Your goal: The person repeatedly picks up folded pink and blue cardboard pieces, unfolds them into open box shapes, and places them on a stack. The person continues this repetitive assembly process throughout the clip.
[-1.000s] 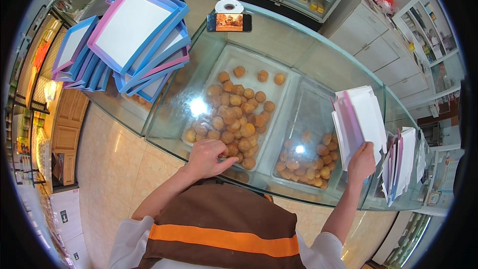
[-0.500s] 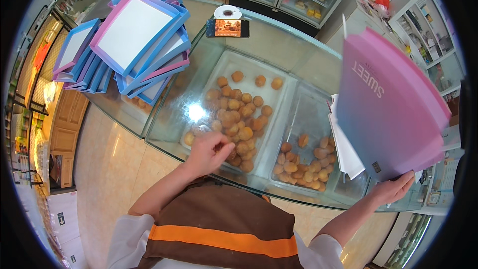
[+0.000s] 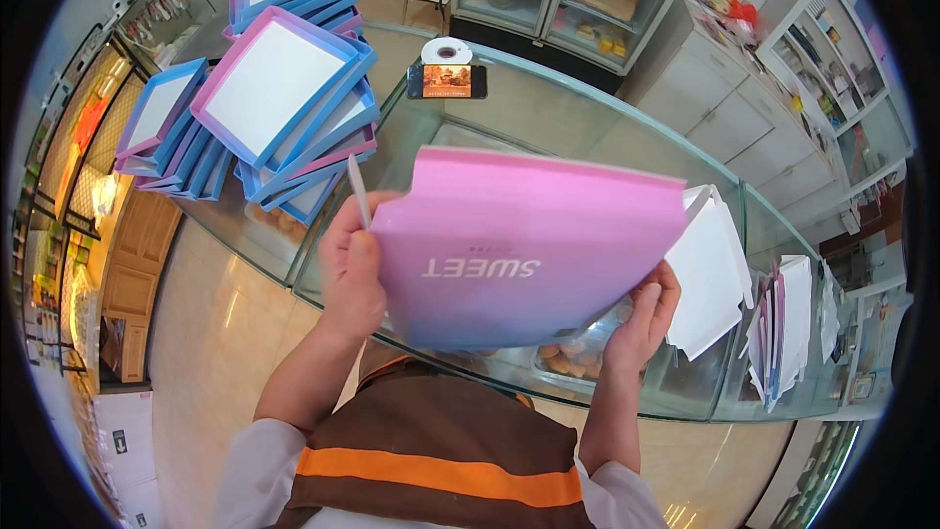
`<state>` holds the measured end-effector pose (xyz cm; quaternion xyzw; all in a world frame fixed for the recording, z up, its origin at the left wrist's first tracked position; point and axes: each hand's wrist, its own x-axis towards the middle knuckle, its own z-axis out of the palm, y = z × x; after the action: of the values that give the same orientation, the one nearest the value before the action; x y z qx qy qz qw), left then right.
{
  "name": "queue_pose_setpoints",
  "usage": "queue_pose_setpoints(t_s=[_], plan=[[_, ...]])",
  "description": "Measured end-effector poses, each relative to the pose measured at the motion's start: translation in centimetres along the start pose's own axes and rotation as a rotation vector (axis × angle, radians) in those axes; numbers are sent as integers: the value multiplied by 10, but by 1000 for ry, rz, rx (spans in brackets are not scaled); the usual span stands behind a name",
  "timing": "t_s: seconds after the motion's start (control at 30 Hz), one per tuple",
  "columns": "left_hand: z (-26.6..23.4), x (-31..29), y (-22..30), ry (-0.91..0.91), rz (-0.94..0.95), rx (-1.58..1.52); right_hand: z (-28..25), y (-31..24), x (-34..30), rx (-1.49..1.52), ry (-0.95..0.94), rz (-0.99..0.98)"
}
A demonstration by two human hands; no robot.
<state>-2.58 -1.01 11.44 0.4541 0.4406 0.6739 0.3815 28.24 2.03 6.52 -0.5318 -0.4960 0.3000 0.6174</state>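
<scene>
A flat cardboard box blank (image 3: 519, 235), pink fading to blue with white lettering, is held up in front of me over the glass counter. My left hand (image 3: 352, 269) grips its left edge, where a thin white edge sticks up by the fingers. My right hand (image 3: 641, 323) is closed on its lower right edge. The blank covers most of the round brown pastries (image 3: 568, 364) inside the counter. To the left stand piles of folded pink-and-blue box trays (image 3: 279, 88) with white insides.
White flat sheets (image 3: 710, 274) lie on the counter to the right, with more blanks (image 3: 780, 328) beyond them. A phone (image 3: 446, 81) and a white roll (image 3: 446, 51) sit at the far side. A glass-door fridge (image 3: 548, 0) stands behind the counter (image 3: 548, 132).
My right hand has brought the blank from the right to the middle. My left hand, empty before, has come up and taken its left edge. The white sheets at right are uncovered.
</scene>
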Motion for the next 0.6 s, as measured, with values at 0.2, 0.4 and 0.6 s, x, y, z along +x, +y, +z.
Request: queue_pose_setpoints(t_s=[0.2,0.4,0.6], plan=[[-24,-18,-1,-224,-165,-204,-9,-10,-2,259,-160,-12],[-28,-40,9,-278,-332,-244,2,-43,-13,581,-22,281],[-22,-21,25,-962,-143,-234,10,-69,-4,511,-652,63]])
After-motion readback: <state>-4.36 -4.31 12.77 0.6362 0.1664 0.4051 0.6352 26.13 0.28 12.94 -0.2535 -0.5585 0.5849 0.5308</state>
